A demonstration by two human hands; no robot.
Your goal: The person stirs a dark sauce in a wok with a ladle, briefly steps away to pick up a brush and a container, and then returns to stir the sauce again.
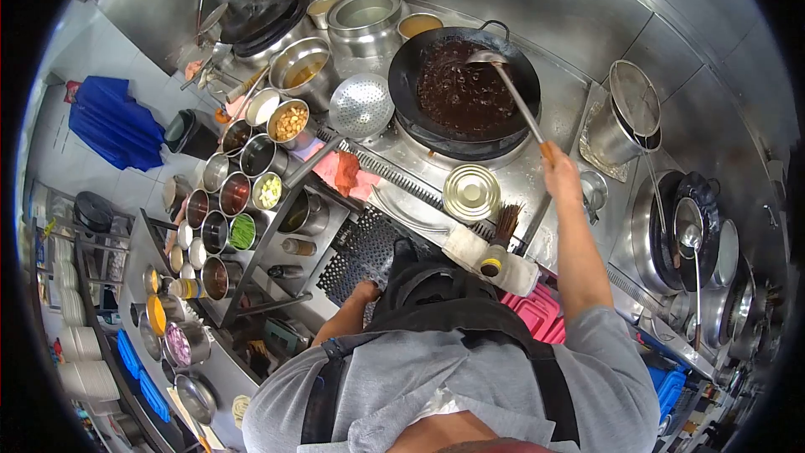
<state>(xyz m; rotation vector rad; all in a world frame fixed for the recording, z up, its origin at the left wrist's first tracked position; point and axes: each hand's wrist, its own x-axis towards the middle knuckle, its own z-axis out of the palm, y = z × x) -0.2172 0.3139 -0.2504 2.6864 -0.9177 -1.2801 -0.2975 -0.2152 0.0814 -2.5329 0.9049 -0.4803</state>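
My right hand [560, 174] is closed around the wooden handle of a long ladle [521, 101]. The ladle's bowl rests at the surface of a dark brown, glossy sauce [461, 88] in a black wok [405, 75] on the burner. My left hand [366, 292] hangs low beside my leg, above a black perforated mat; its fingers are too small and turned away to make out. In front of the wok stands a lidded tin [470, 193], with a bristle brush [506, 231] nearer to me. Left of the wok lies a round perforated skimmer [361, 106].
Steel pots [365, 18] of liquid stand behind the skimmer. Several ingredient containers [241, 232] fill the rack at left. On the right are a strainer over a pot [616, 130] and a second wok with a ladle [689, 226]. A folded cloth [520, 273] lies on the stove's front edge.
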